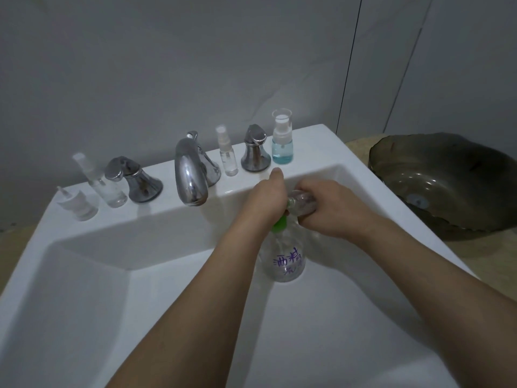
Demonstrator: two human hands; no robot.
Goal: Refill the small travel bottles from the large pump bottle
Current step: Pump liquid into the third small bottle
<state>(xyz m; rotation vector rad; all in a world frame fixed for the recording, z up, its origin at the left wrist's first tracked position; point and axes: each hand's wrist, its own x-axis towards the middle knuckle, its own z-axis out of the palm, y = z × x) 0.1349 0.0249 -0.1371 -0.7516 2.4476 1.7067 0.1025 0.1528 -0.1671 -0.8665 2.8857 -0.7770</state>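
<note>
Both hands work a small bottle against the pump bottle's head, over a white sink.

The large pump bottle [285,259] stands in the sink [112,275] at about 3 o'clock of the basin, clear, with a green pump head and purple handwriting reading "酒精" above a fainter line too blurred to read. The left hand [268,200] presses on the pump head, thumb raised. The right hand [327,208] grips a small clear travel bottle [302,201], tilted with its mouth at the pump. On the rim at 12 o'clock stand the faucet [191,175], a thin spray bottle [228,155] and a blue-filled spray bottle [282,141]; two more clear bottles [95,186] stand at 10 o'clock. A dark bowl [447,183] sits on the worktop [355,147] at 2 o'clock.
</note>
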